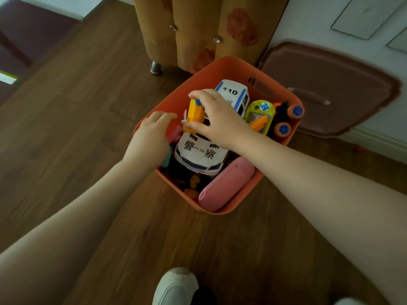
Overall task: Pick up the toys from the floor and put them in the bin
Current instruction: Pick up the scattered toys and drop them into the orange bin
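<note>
Hidden or unclear: the lower layer of the bin [222, 67] is dark; small orange pieces [193, 186] lie below the left wrist's near side, shapes not readable. A teal item [166, 158] and a pink item [176, 133] show only as slivers under the left hand. The bonnet end of the police car [201, 154] is covered by the right hand.

Cut off: a white shoe [174, 287] at the bottom edge, between the two forearms; a second pale shape at the bottom right corner, not identifiable.

Right hand [217, 119]: over the middle of the bin, thumb and fingers pinching a yellow-orange toy [195, 116] from above; a ring shows on one finger. The toy hangs above the police car; contact between them cannot be told.

Left hand [150, 137]: over the bin's left rim, fingers bent loosely and pointing toward the yellow-orange toy, holding nothing visible.

Bin, contents: white police car beneath the right hand; white vehicle marked 110 [234, 95] beyond the right knuckles; yellow-green handheld toy [261, 115] just right of the right hand; black truck with orange-and-blue wheels [287, 117] further right, at the rim; pink oblong case [226, 183] leaning on the near wall, under the right forearm.

Beside the bin: brown lid [330, 84] propped against the wall, beyond the right hand.

Behind the bin: patterned cabinet [198, 29] on a metal foot.

Floor [77, 117]: wood planks; a small red speck right of the right forearm, too small to identify.
</note>
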A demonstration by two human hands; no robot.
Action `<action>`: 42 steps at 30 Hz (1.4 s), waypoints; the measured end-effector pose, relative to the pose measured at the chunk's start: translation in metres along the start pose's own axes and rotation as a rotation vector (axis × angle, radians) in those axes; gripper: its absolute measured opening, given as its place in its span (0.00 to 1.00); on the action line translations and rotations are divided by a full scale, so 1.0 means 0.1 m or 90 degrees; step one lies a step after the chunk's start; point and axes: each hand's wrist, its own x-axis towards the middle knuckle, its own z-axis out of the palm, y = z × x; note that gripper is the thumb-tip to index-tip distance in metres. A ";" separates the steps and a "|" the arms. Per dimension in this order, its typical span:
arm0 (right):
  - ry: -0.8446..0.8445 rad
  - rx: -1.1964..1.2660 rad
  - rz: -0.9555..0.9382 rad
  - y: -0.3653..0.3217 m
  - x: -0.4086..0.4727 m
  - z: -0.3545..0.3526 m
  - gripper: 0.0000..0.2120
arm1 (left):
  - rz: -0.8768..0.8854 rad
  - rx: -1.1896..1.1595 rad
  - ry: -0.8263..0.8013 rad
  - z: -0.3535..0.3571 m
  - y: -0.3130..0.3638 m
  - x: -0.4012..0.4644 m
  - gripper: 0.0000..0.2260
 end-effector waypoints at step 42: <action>0.087 0.022 0.752 4.61 -4.07 -1.57 0.24 | 0.396 0.323 -0.393 3.43 4.39 0.82 0.27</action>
